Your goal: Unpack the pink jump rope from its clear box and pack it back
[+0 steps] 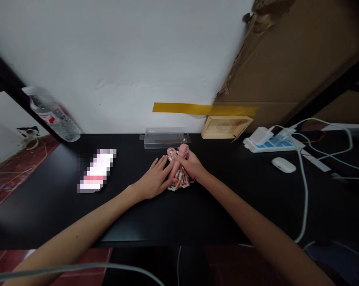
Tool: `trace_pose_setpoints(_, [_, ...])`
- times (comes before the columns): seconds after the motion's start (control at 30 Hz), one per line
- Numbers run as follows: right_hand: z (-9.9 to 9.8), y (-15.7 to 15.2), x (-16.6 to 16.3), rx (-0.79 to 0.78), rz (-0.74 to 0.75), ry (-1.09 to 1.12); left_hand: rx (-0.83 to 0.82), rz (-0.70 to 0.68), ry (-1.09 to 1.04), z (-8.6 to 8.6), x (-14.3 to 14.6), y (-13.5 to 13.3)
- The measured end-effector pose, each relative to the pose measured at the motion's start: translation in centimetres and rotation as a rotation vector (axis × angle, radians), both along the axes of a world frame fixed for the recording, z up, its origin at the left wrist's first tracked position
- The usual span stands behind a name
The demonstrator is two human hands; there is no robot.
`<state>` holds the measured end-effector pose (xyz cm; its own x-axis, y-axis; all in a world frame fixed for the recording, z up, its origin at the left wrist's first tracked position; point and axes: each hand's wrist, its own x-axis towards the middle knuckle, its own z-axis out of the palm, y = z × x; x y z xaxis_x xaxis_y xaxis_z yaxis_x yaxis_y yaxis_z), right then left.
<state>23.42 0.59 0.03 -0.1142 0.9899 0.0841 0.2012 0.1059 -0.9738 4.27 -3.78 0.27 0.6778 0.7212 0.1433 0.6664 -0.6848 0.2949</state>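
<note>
Near the middle of the black desk lies a small heap of short white and orange-brown sticks [183,178]. My right hand [194,165] is closed round a pink tube-shaped object [175,169], tilted over the heap, its rounded end pointing toward the wall. What kind of thing it is I cannot make out. My left hand [155,178] rests on the desk at the heap's left side, fingers stretched out and thumb touching the sticks' edge. A small pink ring-like piece [171,151] shows just beyond the left fingertips. Part of the heap is hidden by the hands.
A clear plastic case [164,139] and a shallow wooden box [225,127] stand along the wall. On the left are a blurred-out phone-like item [97,171] and a bottle [54,115]. A power strip [271,143], cables and a white earbud case [283,165] lie right.
</note>
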Motion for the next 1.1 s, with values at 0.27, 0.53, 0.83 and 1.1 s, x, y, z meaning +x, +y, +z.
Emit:
trace_pose_setpoints(0.27, [1.2, -1.2, 0.4, 0.014, -0.093, -0.318, 0.106, 0.148, 0.046, -0.2, -0.4, -1.0])
trace_pose_setpoints(0.53, [3.4, -0.7, -1.9, 0.106, -0.001, -0.751, 0.080, 0.421, 0.139, -0.9, -3.6, 1.8])
trace_pose_setpoints(0.83, [5.0, 0.1, -5.1, 0.026, 0.043, -1.050, 0.056, 0.413, 0.069, -0.8, -3.8, 2.4])
trace_pose_setpoints(1.1, [5.6, 1.7, -3.2, -0.027, 0.060, -0.634, -0.048, 0.455, -0.254, 0.0, -3.8, 2.5])
